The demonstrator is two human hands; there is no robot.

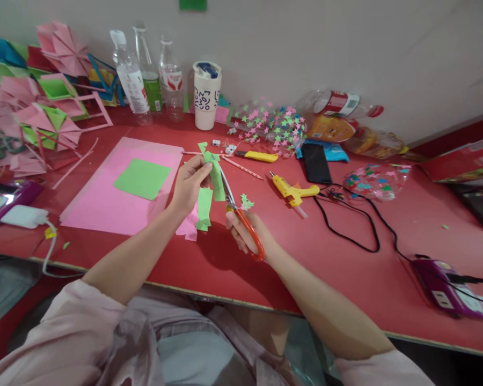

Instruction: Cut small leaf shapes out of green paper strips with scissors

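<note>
Between thumb and fingers, my left hand point(190, 182) pinches a strip of green paper point(217, 181) above the red table. My right hand point(247, 233) grips orange-handled scissors point(253, 240), with the blades pointing up and left along the strip's right edge. Whether the blades are cutting into the paper I cannot tell. Just below, another green paper strip point(204, 209) lies partly over pink paper scraps point(190, 228). A small pile of green paper stars point(246, 202) sits right of the blades. Left of my hands, a green paper square point(142, 178) rests on a pink sheet point(104, 206).
A yellow glue gun point(293, 191), black phone point(316, 162) and yellow cutter knife point(260, 156) lie to the right, with a black cord point(372, 228). Bottles point(171, 80) and a white cup point(207, 102) stand by the wall. Folded paper crafts point(48, 118) fill the left. Power strips point(446, 287) sit at right.
</note>
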